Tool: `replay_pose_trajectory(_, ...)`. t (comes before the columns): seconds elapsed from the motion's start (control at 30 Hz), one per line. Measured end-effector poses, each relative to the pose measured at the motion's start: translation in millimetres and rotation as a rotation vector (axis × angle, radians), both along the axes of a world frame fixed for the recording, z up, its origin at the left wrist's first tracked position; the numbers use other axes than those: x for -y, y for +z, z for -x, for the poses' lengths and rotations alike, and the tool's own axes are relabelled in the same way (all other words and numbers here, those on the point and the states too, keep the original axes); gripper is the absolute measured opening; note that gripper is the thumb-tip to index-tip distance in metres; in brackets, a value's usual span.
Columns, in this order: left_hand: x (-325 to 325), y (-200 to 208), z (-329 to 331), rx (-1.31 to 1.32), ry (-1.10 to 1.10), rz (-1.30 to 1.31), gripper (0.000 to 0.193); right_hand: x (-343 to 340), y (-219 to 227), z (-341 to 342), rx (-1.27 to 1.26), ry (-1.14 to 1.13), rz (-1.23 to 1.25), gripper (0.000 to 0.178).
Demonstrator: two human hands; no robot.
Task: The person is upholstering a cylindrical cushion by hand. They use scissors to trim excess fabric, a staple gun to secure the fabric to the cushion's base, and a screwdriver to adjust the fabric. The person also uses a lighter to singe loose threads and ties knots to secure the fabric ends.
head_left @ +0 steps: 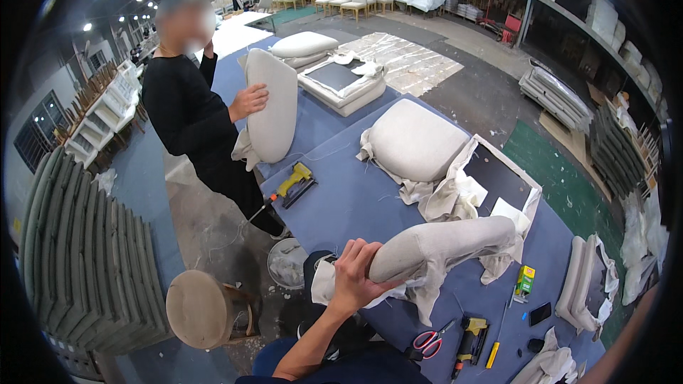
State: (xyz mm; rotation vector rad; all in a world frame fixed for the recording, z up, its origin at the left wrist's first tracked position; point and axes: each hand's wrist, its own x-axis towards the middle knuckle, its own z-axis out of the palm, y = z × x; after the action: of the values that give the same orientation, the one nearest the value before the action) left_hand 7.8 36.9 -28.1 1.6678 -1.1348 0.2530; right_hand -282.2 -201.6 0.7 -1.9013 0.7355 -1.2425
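Holding with the left hand point(353, 270) the rounded end of a beige upholstered chair cushion point(455, 242): closing in a firm clasp, fingers wrapping over the padding. Tilting on edge above the near part of the blue-grey worktable point(334, 199), with loose cover cloth point(427, 297) hanging from the lower side; contact with the tabletop impossible to tell. Showing of the right side, only a forearm point(629, 341) at the rim; right hand out of view, grip impossible to tell. Lying just below the cloth: red-handled scissors point(427, 343), a yellow-and-black staple gun point(470, 345) and a yellow-handled slim tool point(492, 355). Lying farther right: a green-and-yellow box point(525, 280) and a dark phone point(540, 313). Resting behind: a second beige cushion point(416, 139), beside a dark-backed panel point(494, 174). Standing across, at left: a co-worker in black point(181, 99), holding another cushion point(274, 110) upright. For good handling, by judgement: spreading pressure across the whole palm to avoid denting the padding, supporting the far end against sagging, lifting the hanging cloth clear of blades and staple gun, smoothing folds without pulling on seams.
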Motion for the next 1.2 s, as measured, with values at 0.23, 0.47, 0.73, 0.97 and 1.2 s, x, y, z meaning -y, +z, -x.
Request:
replay_pose_trajectory(0.23,7.3,-2.8,-3.2,0.004,0.017,0.004,0.061,19.3,31.4,28.9,0.112,-0.118,0.079,0.059)
replay_pose_trajectory(0.47,1.5,-9.7,4.1,-0.092,-0.077,-0.038,0.073,26.5,9.0,64.7,0.143,-0.176,0.025,0.058)
replay_pose_trajectory(0.73,-0.3,-23.1,-0.5,-0.144,-0.084,-0.105,0.078,43.7,53.8,35.6,0.269,-0.052,0.161,0.056)
replay_pose_trajectory(0.97,-10.9,-31.9,34.8,-0.090,-0.161,-0.168,0.074,-32.0,75.6,-139.7,0.032,0.552,0.163,0.038)
replay_pose_trajectory(1.2,4.7,-28.4,21.0,-0.147,-0.101,-0.163,0.072,-14.6,33.8,-128.9,-0.115,0.445,0.261,0.039)
